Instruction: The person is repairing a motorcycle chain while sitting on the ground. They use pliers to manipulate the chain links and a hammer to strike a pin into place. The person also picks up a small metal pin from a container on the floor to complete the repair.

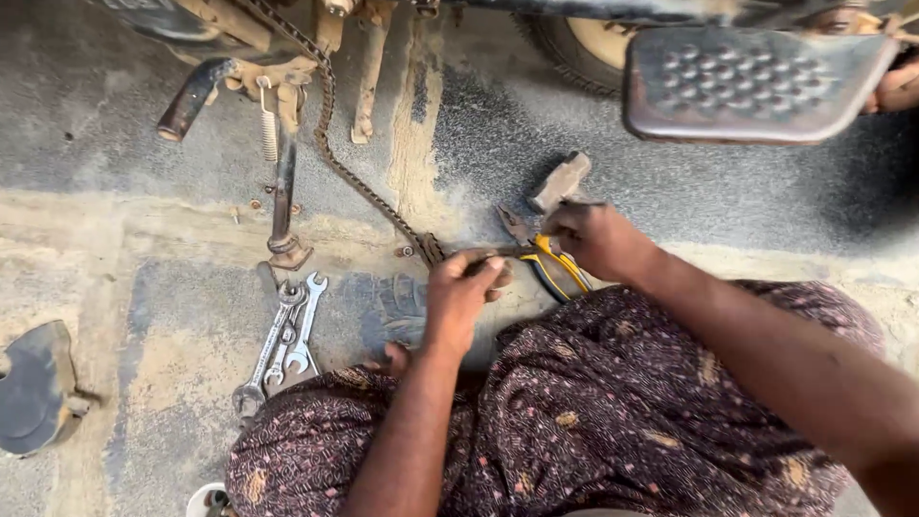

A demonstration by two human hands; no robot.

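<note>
A rusty drive chain (356, 182) hangs down from a motorcycle and ends on the ground at the centre. My left hand (458, 299) grips the chain's loose end near the ground. My right hand (595, 237) holds pliers with yellow handles (557, 268), their jaws pointing left toward the chain end. Just beyond my right hand, a hammer head (560, 182) lies on the floor. My patterned trousers fill the lower part of the view.
Several spanners (285, 337) lie on the floor at the left. The motorcycle's side stand (283, 191), a footrest (191, 96), a metal foot plate (751, 81) and a tyre (574, 43) are at the top. A dark cover piece (36, 388) sits at the far left.
</note>
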